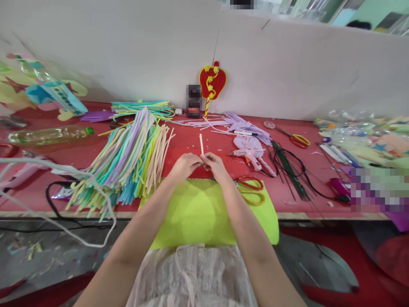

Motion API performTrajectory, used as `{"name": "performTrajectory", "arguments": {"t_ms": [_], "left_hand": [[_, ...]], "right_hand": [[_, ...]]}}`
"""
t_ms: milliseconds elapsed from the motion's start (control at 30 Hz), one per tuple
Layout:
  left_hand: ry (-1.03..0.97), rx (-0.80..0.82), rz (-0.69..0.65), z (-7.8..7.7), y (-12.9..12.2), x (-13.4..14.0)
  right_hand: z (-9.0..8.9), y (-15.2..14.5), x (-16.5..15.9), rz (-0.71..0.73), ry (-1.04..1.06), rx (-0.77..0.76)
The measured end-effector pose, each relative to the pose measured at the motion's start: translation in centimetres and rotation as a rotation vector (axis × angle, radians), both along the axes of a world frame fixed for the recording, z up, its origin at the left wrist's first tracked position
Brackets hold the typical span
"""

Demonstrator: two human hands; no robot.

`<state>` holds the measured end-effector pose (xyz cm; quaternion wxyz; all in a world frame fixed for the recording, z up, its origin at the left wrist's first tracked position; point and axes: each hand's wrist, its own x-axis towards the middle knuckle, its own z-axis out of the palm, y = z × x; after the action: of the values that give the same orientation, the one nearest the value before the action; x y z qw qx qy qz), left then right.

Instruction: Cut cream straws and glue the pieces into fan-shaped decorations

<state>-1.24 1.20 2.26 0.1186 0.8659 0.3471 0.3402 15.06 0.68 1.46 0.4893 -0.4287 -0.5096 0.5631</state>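
Beyond our right hand (214, 163), a pale stick (201, 143) pinched in its fingertips juts away, probably to keep its length clear of our curled left hand (185, 165) alongside, whose grip we cannot tell.

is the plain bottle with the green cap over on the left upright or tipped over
Tipped over: the bottle lies on its side on the red tabletop, its green cap toward the big bundle of pastel strips.

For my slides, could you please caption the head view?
Left hand and right hand meet at a pale stick near colourful pipe cleaners.
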Motion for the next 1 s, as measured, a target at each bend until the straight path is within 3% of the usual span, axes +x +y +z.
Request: {"name": "performTrajectory", "arguments": {"t_ms": [100,533,867,1000], "left_hand": [[0.052,-0.004,-0.040,0.15,0.06,-0.06],[0.035,-0.024,0.098,-0.36,-0.40,0.53],[0.126,0.075,0.110,-0.34,-0.16,0.04],[0.036,0.058,0.148,-0.31,-0.19,0.17]], "right_hand": [[-0.11,0.02,0.04,0.007,-0.015,0.005],[0.28,-0.02,0.18,-0.035,0.024,0.009],[0.24,-0.20,-0.12,-0.017,0.006,0.014],[0.28,-0.21,0.01,-0.036,0.032,0.035]]}}
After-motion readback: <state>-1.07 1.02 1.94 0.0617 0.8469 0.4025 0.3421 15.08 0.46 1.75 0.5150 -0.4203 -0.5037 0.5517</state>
